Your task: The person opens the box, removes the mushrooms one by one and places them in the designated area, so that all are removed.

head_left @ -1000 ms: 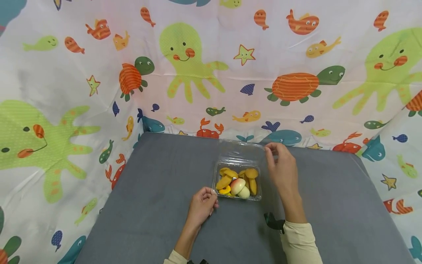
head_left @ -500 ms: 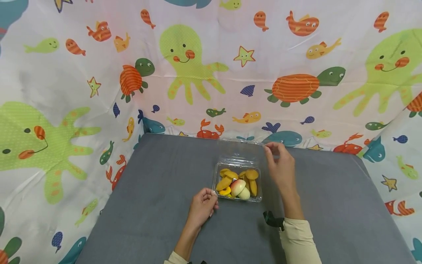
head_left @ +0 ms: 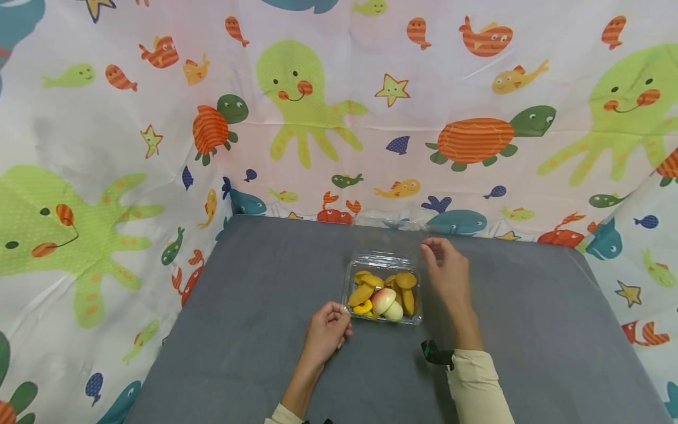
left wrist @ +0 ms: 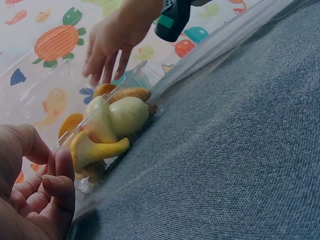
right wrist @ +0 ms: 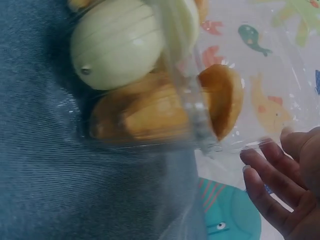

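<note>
A clear plastic clamshell container (head_left: 421, 305) sits on the grey cloth with its hinged lid (head_left: 385, 237) raised at the back. Inside lie several yellow-orange mushrooms (head_left: 406, 291) and a rounded pale piece with a reddish top (head_left: 382, 300). My left hand (head_left: 324, 331) pinches the front left corner between thumb and fingers, as the left wrist view confirms. At the lid's right edge, my right hand (head_left: 449, 275) holds the thin plastic between thumb and fingertips; its other fingers (right wrist: 272, 192) are spread below in the right wrist view.
Grey cloth (head_left: 238, 330) covers the table around the container. A white curtain (head_left: 360, 76) printed with sea animals hangs behind the table and along both sides. A dark strap device (head_left: 438, 354) sits on the right wrist.
The lid has swung further upright, its far edge now overlapping the curtain. My right hand has slid slightly down and left along the lid's edge. My left hand has stayed at the corner.
</note>
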`<action>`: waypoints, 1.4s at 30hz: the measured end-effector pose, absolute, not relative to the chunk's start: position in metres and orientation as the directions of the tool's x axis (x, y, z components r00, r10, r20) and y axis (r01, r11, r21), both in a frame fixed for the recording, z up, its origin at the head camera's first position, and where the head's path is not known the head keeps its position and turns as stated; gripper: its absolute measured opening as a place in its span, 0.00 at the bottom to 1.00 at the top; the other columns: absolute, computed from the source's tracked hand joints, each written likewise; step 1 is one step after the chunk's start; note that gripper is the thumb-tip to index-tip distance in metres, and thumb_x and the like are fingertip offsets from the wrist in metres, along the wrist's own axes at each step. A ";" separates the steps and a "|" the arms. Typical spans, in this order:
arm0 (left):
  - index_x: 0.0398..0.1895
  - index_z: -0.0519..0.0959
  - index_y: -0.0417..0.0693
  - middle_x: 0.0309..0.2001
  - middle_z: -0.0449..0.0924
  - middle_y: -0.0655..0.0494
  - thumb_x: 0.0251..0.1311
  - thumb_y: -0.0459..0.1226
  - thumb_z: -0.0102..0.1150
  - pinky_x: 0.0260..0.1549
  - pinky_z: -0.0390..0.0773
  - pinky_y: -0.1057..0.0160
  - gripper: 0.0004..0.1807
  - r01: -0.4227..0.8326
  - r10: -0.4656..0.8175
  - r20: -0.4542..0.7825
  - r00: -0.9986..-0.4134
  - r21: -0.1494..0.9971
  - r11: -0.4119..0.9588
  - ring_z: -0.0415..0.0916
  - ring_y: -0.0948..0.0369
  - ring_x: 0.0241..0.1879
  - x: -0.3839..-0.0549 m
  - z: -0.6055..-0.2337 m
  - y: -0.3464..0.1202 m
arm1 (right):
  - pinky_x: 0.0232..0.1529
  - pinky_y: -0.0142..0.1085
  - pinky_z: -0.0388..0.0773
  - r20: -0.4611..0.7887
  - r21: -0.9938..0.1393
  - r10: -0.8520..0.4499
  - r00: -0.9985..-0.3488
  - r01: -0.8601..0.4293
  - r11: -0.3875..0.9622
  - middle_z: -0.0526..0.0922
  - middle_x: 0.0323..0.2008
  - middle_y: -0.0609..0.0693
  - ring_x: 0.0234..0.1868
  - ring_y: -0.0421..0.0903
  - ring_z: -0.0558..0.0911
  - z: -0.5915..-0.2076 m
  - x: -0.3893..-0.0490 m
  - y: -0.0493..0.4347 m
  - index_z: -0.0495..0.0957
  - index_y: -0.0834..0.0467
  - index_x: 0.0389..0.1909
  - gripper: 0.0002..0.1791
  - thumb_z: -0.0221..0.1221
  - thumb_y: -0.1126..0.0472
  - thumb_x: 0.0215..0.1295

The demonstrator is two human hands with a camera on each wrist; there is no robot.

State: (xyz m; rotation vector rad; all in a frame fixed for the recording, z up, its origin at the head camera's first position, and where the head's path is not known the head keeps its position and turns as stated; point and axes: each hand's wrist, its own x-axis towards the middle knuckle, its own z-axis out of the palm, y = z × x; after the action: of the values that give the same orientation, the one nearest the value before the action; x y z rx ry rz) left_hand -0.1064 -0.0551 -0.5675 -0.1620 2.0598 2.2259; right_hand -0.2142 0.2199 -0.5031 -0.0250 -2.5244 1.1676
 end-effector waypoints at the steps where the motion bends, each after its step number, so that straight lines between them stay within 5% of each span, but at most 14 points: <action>1: 0.42 0.78 0.35 0.27 0.80 0.50 0.66 0.30 0.61 0.15 0.71 0.72 0.06 -0.149 0.004 -0.149 -0.989 0.986 -0.080 0.81 0.58 0.24 -0.106 -0.568 -0.055 | 0.50 0.55 0.86 0.298 -0.740 0.165 -0.940 -0.118 0.662 0.89 0.47 0.56 0.48 0.57 0.88 -0.505 -0.214 0.220 0.80 0.60 0.57 0.16 0.59 0.53 0.80; 42: 0.43 0.79 0.41 0.30 0.82 0.51 0.70 0.34 0.62 0.14 0.67 0.72 0.05 -0.186 0.016 -0.185 -0.983 0.981 -0.053 0.84 0.55 0.28 -0.106 -0.570 -0.059 | 0.42 0.55 0.87 0.149 -0.713 0.098 -0.984 -0.039 0.700 0.88 0.52 0.65 0.47 0.63 0.89 -0.534 -0.215 0.224 0.78 0.63 0.68 0.24 0.61 0.54 0.79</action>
State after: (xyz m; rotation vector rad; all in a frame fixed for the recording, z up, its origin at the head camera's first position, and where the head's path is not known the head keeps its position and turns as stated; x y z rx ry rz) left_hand -0.1058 -0.0590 -0.5696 -0.1866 2.0594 2.1758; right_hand -0.2152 0.2244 -0.5339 -0.0481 -2.7315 1.1521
